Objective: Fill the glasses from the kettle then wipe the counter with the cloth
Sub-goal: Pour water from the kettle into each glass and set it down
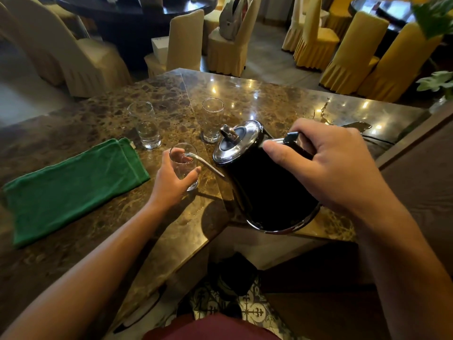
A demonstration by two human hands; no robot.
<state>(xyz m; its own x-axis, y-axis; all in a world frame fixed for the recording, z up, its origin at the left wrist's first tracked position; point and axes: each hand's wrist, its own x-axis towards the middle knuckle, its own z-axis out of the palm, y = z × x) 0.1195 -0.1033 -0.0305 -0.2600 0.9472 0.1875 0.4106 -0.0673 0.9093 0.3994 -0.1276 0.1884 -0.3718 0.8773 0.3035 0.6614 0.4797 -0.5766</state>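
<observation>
My right hand [335, 165] grips the handle of a black kettle [264, 187] with a chrome lid, tilted to the left. Its thin metal spout [204, 164] reaches into the mouth of a clear glass [184, 165] that stands on the marble counter [282, 104]. My left hand [171, 185] holds that glass around its lower part. Two more clear glasses stand farther back: one at the left [145, 125] with water in its lower half, one in the middle [212, 120] that looks empty. A folded green cloth [71, 190] lies flat on the counter at the left.
Spilled water [326, 114] glistens on the counter at the far right, beside a dark flat object [355, 125]. Chairs in pale and yellow covers [353, 52] and dark round tables stand beyond the counter. A wooden ledge [416, 153] runs along the right side.
</observation>
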